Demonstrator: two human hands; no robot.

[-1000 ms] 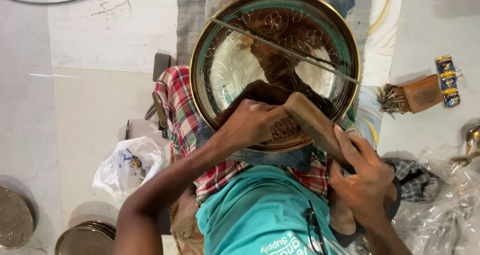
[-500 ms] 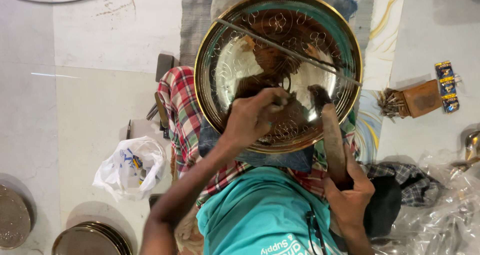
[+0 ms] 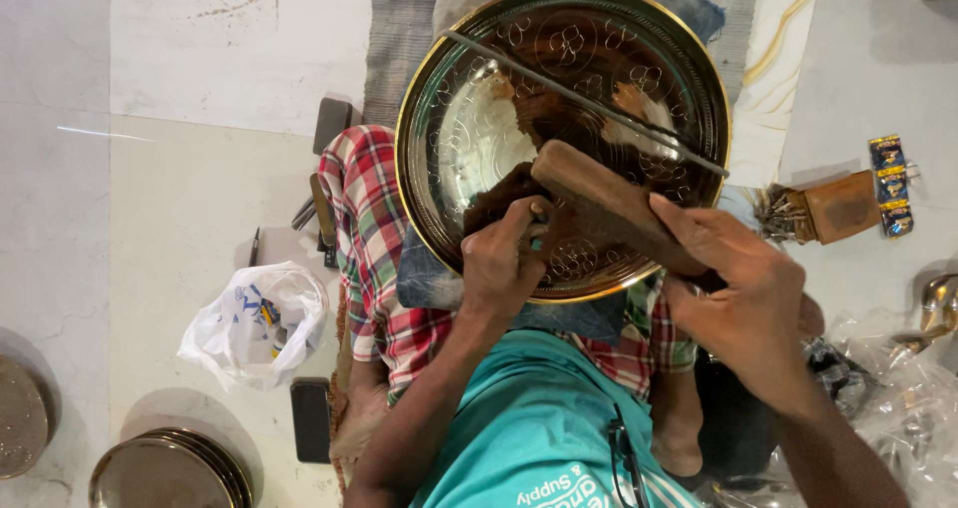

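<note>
Clearly the engraved brass tray rests on the lap, tilted toward twelve o'clock. Left hand pinches a small punch at six o'clock; right hand grips a wooden mallet. Strike squarely, keeping the punch upright.

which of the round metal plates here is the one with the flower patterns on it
The big brass plate on the person's lap, under both hands. The plates stacked at bottom left and the disc at the left edge look plain.
</note>
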